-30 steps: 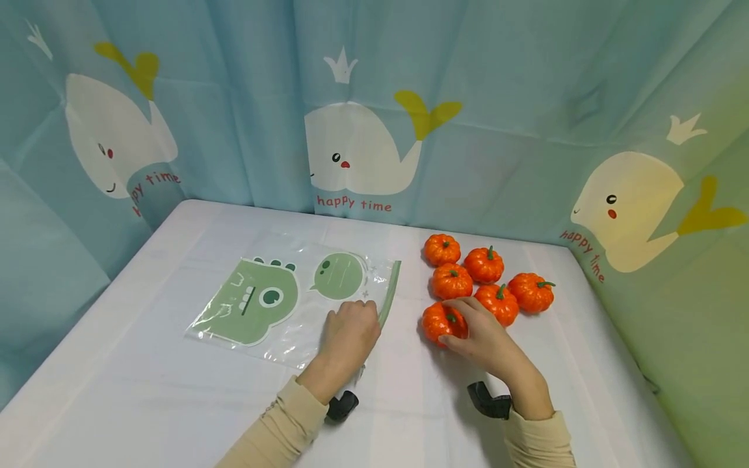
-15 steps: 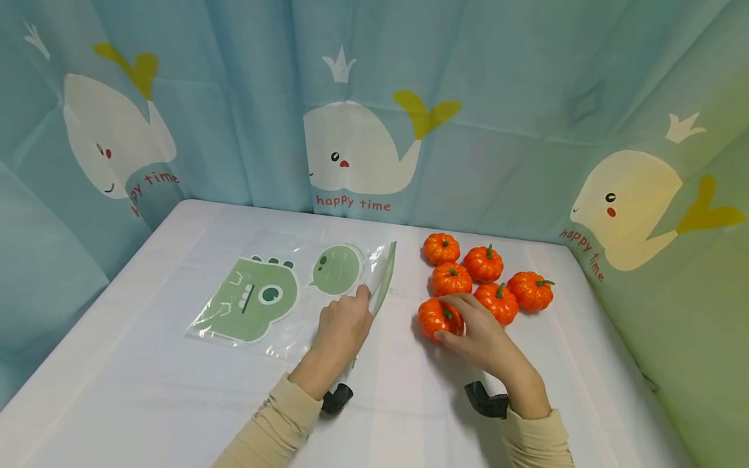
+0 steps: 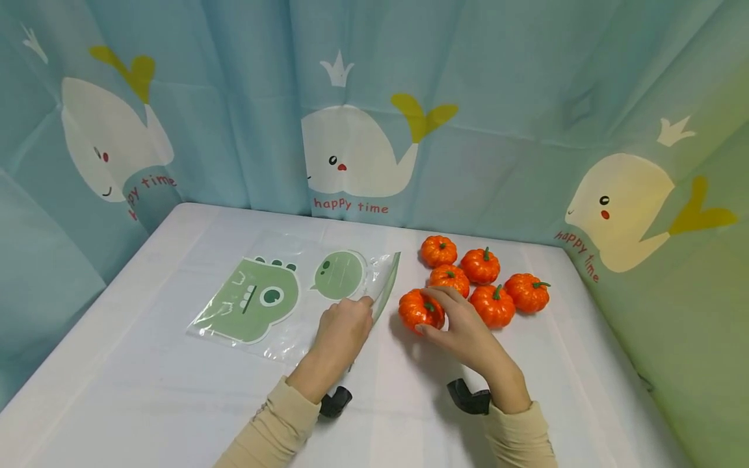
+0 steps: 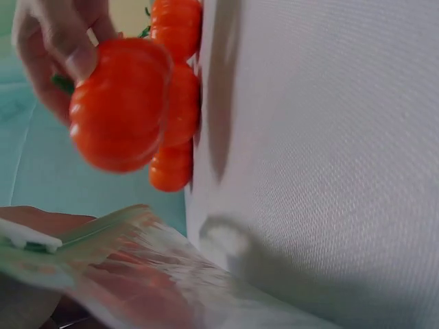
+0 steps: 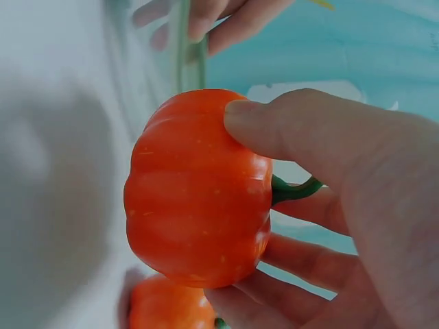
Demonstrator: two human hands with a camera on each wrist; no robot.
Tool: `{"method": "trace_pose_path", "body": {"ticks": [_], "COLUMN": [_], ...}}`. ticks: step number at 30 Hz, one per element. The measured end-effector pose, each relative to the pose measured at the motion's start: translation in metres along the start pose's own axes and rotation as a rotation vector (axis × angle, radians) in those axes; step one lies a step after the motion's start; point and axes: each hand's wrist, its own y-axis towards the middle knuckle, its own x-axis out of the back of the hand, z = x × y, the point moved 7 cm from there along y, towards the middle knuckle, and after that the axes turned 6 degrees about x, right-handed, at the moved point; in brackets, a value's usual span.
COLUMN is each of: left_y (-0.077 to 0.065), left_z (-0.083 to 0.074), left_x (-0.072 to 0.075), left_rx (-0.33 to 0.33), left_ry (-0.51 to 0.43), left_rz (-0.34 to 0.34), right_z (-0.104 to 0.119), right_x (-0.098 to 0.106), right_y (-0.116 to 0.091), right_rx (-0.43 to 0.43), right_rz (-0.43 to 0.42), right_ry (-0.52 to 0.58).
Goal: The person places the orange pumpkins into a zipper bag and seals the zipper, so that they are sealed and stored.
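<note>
My right hand [image 3: 468, 328] grips a small orange pumpkin [image 3: 420, 311] with a green stem, thumb on one side and fingers on the other. In the left wrist view this pumpkin [image 4: 120, 110] hangs above the table, with its shadow on the cloth. My left hand [image 3: 344, 331] pinches the green-edged mouth of a clear zip bag [image 3: 292, 338] printed with a green monster and a speech bubble. The right wrist view shows the left fingers [image 5: 200, 20] at the bag's edge, some of them seen through the plastic.
Several more orange pumpkins [image 3: 493, 305] stand grouped at the back right of the white table [image 3: 146, 390]. A blue curtain [image 3: 503, 182] with whale prints hangs behind the table. Black straps or mounts [image 3: 468, 396] show at both wrists.
My right hand has carried the pumpkin left, away from the others and closer to the bag. My left hand raised the bag's edge, then lowered it somewhat, keeping its pinch.
</note>
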Motion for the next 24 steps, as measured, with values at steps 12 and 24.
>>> {"method": "trace_pose_path", "body": {"ticks": [12,24], "left_y": [0.001,0.003], "left_z": [0.001,0.001], "left_x": [0.004,0.010], "left_rx": [-0.005,-0.004], "left_ry": [-0.032,-0.095], "left_rz": [-0.006,-0.042], "right_z": [0.020,0.029], "right_x": [-0.010,-0.022], "right_y": [0.017,0.018], "right_rx": [0.036,0.145], "right_rz": [-0.009,0.022], "right_ry": [0.032,0.020]}}
